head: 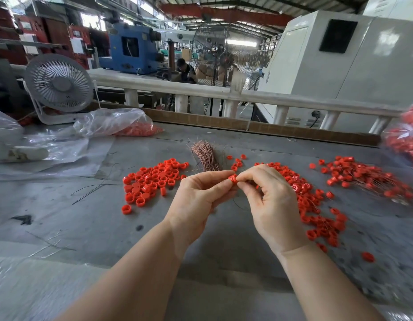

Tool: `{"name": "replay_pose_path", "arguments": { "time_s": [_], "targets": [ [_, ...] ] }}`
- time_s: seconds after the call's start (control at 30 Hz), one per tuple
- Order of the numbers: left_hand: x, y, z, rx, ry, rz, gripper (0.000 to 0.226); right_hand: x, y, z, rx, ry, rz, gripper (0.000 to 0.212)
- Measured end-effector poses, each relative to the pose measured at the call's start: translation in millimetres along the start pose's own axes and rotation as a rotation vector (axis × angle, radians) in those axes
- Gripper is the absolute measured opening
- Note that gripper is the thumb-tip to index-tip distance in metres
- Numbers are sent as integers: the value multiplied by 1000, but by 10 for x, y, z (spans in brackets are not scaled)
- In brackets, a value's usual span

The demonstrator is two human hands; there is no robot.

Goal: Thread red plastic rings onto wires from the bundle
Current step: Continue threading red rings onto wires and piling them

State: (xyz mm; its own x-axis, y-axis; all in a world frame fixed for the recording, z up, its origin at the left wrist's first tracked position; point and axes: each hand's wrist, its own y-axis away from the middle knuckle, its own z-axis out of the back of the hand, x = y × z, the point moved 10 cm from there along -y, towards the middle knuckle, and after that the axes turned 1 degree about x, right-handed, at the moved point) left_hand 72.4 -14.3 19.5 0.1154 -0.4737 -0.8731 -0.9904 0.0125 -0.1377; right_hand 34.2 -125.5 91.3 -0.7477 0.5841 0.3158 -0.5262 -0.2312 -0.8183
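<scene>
The left hand [196, 193] and right hand [268, 195] meet fingertip to fingertip, both pinching one red ring [232, 178] above the table [85, 216]. The wire is probably in the right fingers, too thin to confirm. The wire bundle [206, 156] lies just beyond.

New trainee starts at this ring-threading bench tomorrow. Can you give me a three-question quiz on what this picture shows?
1. True or false: both hands pinch the same red ring.
2. Where does the copper wire bundle lie relative to the hands? A) beyond them, farther up the table B) under the right wrist C) inside the plastic bag
3. Fill in: the small white ____ stands at the table's far left.

Key
1. True: the left hand and the right hand meet on it.
2. A
3. fan
</scene>
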Motion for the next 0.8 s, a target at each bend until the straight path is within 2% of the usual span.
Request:
{"name": "replay_pose_path", "arguments": {
  "time_s": [0.4, 0.8],
  "targets": [
    [65, 4, -49, 48, 102, 69, 19, -2, -2, -21, 18, 1, -12, 7],
    [-28, 7, 10, 5, -23, -33, 17, -3, -12, -22, 18, -26, -25, 6]
  ]
}}
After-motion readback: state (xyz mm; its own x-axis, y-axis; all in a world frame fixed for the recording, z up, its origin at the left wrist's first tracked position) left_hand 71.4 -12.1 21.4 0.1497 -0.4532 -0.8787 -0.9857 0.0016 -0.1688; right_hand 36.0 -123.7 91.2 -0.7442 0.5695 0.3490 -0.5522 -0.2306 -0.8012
